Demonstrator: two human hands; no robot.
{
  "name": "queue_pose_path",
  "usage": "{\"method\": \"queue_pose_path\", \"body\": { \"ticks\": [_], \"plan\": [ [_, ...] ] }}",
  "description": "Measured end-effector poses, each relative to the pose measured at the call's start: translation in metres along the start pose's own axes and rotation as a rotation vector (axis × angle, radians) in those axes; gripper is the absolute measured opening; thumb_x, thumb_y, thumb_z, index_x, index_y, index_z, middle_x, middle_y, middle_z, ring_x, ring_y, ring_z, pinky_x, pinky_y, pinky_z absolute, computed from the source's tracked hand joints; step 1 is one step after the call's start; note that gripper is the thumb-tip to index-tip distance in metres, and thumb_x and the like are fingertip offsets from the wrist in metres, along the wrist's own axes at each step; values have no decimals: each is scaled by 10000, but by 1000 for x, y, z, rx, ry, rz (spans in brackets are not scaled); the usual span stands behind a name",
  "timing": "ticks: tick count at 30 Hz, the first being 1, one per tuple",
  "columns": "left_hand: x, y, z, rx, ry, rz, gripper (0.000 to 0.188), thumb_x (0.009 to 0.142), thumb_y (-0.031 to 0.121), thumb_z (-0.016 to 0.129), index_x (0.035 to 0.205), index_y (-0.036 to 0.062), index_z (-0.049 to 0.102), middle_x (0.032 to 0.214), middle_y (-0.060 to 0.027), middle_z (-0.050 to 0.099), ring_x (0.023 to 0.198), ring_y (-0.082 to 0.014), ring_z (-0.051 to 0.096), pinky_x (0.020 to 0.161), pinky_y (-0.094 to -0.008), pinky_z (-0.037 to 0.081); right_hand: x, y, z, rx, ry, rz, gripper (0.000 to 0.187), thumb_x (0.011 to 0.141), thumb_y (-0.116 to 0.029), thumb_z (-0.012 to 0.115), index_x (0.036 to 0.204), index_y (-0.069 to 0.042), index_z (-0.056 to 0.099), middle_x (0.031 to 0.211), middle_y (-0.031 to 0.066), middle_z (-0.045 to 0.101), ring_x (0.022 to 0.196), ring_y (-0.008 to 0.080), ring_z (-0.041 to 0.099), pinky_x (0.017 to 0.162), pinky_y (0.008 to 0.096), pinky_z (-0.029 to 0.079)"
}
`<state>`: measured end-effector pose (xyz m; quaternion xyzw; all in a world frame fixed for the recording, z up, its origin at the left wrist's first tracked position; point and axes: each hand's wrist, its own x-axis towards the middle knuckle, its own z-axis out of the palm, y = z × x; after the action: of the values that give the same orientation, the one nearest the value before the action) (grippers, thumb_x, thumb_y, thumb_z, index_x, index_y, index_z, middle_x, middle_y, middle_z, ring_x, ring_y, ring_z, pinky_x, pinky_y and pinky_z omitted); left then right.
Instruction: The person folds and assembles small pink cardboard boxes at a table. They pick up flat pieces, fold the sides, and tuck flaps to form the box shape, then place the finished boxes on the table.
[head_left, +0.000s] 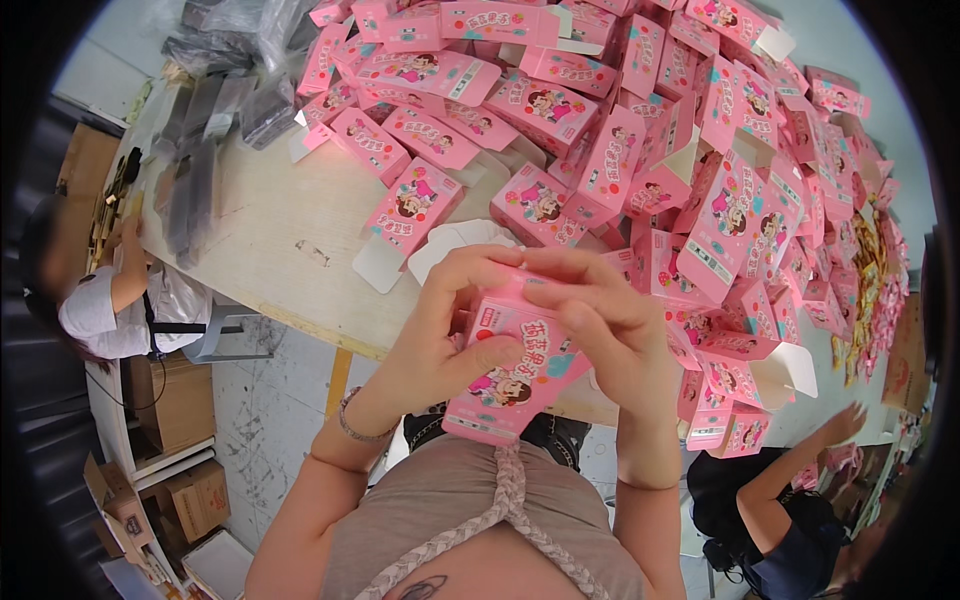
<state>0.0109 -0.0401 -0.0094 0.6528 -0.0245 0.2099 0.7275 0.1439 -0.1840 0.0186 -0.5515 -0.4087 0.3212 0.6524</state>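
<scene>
A small pink carton (497, 405) printed with a cartoon girl is between my hands, over the table's near edge. My left hand (452, 312) grips its left side, the thumb lying across the printed face. Around the far right end curl the fingers of my right hand (612, 325), pressed on the top edge of the carton. My fingers hide most of that far end. Just beyond them, white inner flaps (452, 243) show; which carton they belong to I cannot tell. Another pink carton with a white flap (415, 205) lies just past my left hand.
A large heap of pink cartons (610, 130) covers the far and right table (270, 240). Grey plastic-wrapped packs (205, 120) lie at left, gold and pink sachets (868, 290) far right. One person (110, 300) sits left, another (790, 510) right. Cardboard boxes (190, 500) fill shelves.
</scene>
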Motion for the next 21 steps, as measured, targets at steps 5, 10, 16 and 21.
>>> {"method": "queue_pose_path", "body": {
  "ticks": [5,10,16,21],
  "plan": [
    [-4,-3,-8,158,-46,-46,430,874,244,647,1193,73,415,1329,-172,396,1205,-242,424,997,-386,357,-13,-11,2,-174,-120,73,334,813,-17,657,1147,-30,637,1298,168,505,1171,260,497,980,380,390],
    [21,-1,-16,352,599,189,494,917,290,531,1298,22,365,1354,-151,387,1260,-260,394,1015,-385,351,-16,-22,-28,-865,303,-232,515,757,-120,733,1219,-14,533,1154,167,558,1005,269,554,933,377,414],
    [-8,-12,-43,434,400,-164,455,916,116,509,1327,9,345,1363,-131,390,1158,-232,481,908,-328,442,-21,48,19,-1192,111,95,697,695,-231,781,1258,19,456,987,130,538,879,293,557,749,364,483],
    [-29,-24,-33,578,502,-197,405,926,69,493,1312,21,376,1300,-116,433,1062,-202,523,843,-321,468,-23,38,20,-1001,286,136,607,735,-124,731,1266,-1,464,901,129,506,733,274,548,596,360,469]
  ]
}}
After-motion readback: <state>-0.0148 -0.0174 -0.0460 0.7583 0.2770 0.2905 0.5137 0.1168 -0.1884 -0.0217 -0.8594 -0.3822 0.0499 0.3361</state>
